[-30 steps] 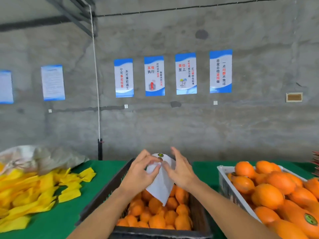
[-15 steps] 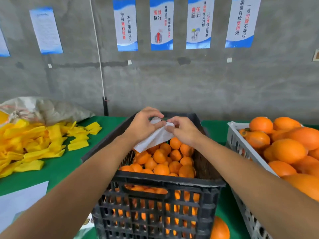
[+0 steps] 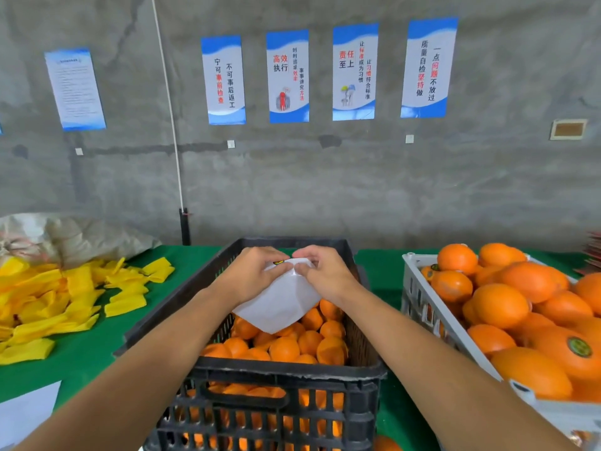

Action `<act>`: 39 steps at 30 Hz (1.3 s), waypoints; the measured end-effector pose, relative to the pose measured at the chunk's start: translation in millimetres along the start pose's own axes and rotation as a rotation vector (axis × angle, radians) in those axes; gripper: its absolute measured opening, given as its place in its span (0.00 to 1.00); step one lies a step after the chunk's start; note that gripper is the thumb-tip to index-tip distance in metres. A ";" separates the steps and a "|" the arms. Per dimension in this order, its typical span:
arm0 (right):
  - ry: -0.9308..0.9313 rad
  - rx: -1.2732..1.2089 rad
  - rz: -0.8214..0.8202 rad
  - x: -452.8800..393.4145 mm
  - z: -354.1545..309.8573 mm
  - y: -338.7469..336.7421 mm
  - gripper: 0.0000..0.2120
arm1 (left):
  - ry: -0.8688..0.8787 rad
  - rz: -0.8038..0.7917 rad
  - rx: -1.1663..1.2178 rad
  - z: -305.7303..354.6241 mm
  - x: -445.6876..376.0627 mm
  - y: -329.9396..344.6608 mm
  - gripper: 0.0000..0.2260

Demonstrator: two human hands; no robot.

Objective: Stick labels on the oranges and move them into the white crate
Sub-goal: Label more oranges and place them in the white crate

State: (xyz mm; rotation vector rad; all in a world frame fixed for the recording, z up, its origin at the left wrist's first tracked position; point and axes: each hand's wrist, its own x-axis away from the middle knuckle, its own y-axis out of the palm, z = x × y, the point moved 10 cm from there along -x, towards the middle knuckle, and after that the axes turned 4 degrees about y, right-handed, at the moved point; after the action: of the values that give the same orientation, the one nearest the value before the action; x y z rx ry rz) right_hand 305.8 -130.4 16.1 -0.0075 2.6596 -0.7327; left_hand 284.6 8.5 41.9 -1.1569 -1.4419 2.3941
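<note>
Pinching white paper label sheet (image 3: 279, 304) with left hand (image 3: 252, 275) and right hand (image 3: 325, 271), above black plastic crate (image 3: 286, 375); white slatted crate (image 3: 422, 307) sitting at three o'clock.

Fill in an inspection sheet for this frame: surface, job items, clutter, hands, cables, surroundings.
Surface: green table cover.
Job items: black crate of oranges centre; white crate at right heaped with oranges, one showing a label; white label sheet held above the black crate.
Clutter: yellow wrappers, grey sack, white paper.
Hands: left hand and right hand both pinch the sheet's top edge.
Cables: white cord down the wall.
Surroundings: concrete wall with blue-and-white posters.
</note>
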 end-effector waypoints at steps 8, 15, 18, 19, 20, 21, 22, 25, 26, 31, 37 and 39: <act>0.045 0.042 -0.043 1.7 4.2 5.6 0.12 | -0.088 0.031 0.096 -10.6 1.1 1.3 0.13; 0.077 -0.036 -0.017 2.0 5.9 -0.1 0.13 | -0.065 0.086 0.046 -10.3 -0.1 -7.0 0.12; 0.083 -0.053 0.008 1.7 6.7 -2.8 0.12 | -0.050 0.124 0.012 -6.9 -1.1 -11.5 0.07; 0.086 -0.053 0.010 1.4 7.2 -2.7 0.11 | -0.058 0.125 0.018 -7.6 -1.2 -11.4 0.07; 0.084 -0.051 0.014 0.8 7.5 -2.8 0.11 | -0.066 0.126 0.028 -8.5 -1.3 -11.4 0.06; 0.081 -0.047 0.017 0.1 7.6 -2.6 0.11 | -0.073 0.128 0.040 -9.6 -1.2 -11.4 0.06; 0.077 -0.043 0.017 -0.4 7.8 -2.3 0.10 | -0.077 0.134 0.056 -10.8 -1.0 -11.4 0.05; 0.066 -0.043 0.017 -1.2 7.7 -1.4 0.10 | -0.103 0.146 0.146 -15.4 0.3 -9.9 0.04; 0.058 -0.039 0.019 -1.5 7.2 -1.5 0.10 | -0.120 0.154 0.175 -17.8 0.7 -9.8 0.05; 0.033 -0.002 0.002 -0.8 4.8 1.7 0.09 | -0.174 0.198 0.257 -26.9 1.5 -10.1 0.07; 0.022 0.097 -0.091 0.6 7.6 10.5 0.08 | -0.267 0.285 0.320 -42.6 4.9 -13.1 0.07; 0.003 0.084 -0.117 1.3 4.1 15.0 0.07 | -0.283 0.271 0.355 -44.1 4.5 -10.2 0.07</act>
State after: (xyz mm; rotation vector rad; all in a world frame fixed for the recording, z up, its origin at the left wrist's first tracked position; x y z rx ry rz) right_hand 307.4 -119.7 4.9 -0.1408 2.6472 -0.8818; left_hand 307.8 47.3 36.2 -1.0103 -0.9012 2.9437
